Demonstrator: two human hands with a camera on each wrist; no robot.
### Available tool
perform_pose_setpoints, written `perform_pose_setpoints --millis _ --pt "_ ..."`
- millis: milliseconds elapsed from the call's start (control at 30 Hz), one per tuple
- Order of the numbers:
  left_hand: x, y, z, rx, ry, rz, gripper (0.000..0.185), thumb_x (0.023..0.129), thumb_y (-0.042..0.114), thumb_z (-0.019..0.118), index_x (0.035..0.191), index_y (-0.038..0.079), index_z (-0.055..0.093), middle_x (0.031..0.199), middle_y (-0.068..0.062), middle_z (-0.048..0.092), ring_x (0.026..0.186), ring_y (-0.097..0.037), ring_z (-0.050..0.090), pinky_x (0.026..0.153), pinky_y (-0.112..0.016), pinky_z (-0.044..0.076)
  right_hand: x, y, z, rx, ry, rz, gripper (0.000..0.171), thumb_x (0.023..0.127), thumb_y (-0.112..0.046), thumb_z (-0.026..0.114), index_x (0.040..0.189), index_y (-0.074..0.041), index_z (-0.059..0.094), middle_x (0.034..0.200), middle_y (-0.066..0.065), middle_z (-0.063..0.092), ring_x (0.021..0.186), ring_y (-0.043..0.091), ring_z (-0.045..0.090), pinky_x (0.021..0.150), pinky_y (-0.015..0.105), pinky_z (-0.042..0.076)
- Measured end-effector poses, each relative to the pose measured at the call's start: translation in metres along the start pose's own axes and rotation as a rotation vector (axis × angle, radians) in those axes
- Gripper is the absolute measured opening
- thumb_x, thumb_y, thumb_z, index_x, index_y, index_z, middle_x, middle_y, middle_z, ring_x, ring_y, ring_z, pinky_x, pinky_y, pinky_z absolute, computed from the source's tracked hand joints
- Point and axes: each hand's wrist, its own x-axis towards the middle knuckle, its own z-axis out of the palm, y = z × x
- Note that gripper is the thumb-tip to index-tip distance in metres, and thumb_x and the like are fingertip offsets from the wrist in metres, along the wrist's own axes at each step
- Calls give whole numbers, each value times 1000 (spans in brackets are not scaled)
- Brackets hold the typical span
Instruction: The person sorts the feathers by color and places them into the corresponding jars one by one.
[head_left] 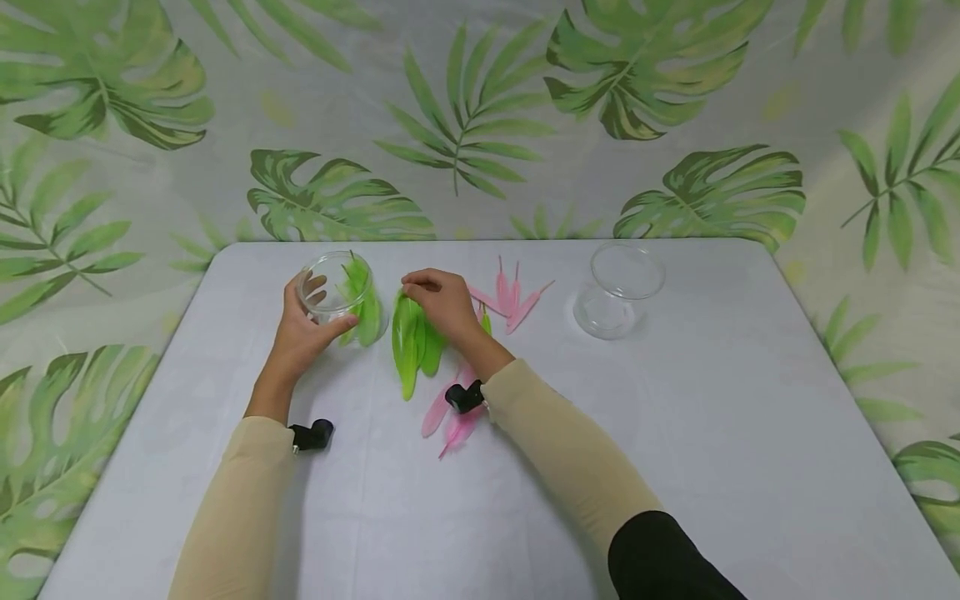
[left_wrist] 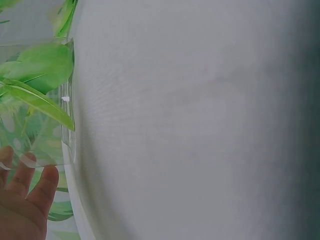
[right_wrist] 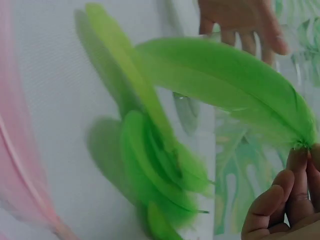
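At the left of the table, my left hand [head_left: 300,337] holds a clear glass jar [head_left: 324,310], thumb across the near side and fingers behind it. Inside stand several green feathers [head_left: 367,317], leaning to the right; the left wrist view shows them through the wall, with fingertips [left_wrist: 49,175] at the glass. Just right of the jar, my right hand [head_left: 447,310] pinches a green feather [right_wrist: 225,75] by its quill end, and the vane hangs from the fingertips. More green feathers [right_wrist: 155,175] lie on the cloth below it.
Pink feathers [head_left: 513,296] lie behind the right hand, and others [head_left: 438,410] lie under the right forearm. A second clear glass jar [head_left: 606,315] stands at the far right of the white-covered table [head_left: 712,433]. Leaf-patterned cloth [head_left: 480,108] hangs behind.
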Motion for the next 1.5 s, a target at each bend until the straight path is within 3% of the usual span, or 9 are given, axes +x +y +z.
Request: perform_pose_setpoints --millis 133,333,567,767,933,1067,1233,1500 --pt "0 1 0 -13 -2 5 107 82 19 80 158 17 5 163 -12 25 151 -34 25 121 -58 24 -5 -11 -6 49 4 -41 18 98 -21 63 111 -13 73 111 7 73 110 25 67 99 40 53" --pt "1 1 0 -16 -5 -3 107 82 18 80 157 17 4 163 -11 24 151 -34 25 120 -58 25 -12 -26 -14 59 4 -107 18 97 -20 64 111 -12 72 110 7 74 106 15 68 96 28 54" --pt "1 0 -1 4 -8 -13 106 83 22 79 157 18 4 163 -10 24 151 -33 24 121 -57 25 -13 -35 -23 98 8 -153 19 97 -19 64 112 -12 72 113 8 73 106 18 67 97 32 54" --pt "0 -1 -1 0 -10 -18 106 83 22 80 158 20 4 163 -8 25 151 -31 25 121 -56 24 -12 -48 -31 109 35 -175 18 97 -20 65 112 -14 72 112 5 72 95 11 64 82 25 52" --pt "0 0 -1 8 -11 -23 107 83 22 80 158 21 3 164 -7 24 152 -31 24 121 -55 25 -13 -69 -34 137 60 -256 18 97 -20 64 112 -12 72 106 6 74 90 14 62 73 24 48" --pt "-5 11 -1 5 -17 -39 107 83 18 79 158 18 3 164 -10 23 152 -33 23 122 -56 24 -15 -89 -29 183 54 -301 20 97 -18 65 113 -10 71 109 7 73 99 19 64 75 23 48" --pt "-15 32 -1 -6 -22 -41 104 84 14 77 157 9 4 163 -16 23 151 -37 23 122 -57 21 -15 -106 -15 255 36 -360 22 96 -13 66 114 -2 71 116 15 70 106 21 66 88 22 54" --pt "-18 36 1 -15 -23 -43 103 84 16 77 157 10 5 163 -16 24 151 -37 23 123 -57 21 -6 -97 12 250 67 -368 22 96 -14 66 114 -3 71 116 14 71 107 17 68 91 22 55"
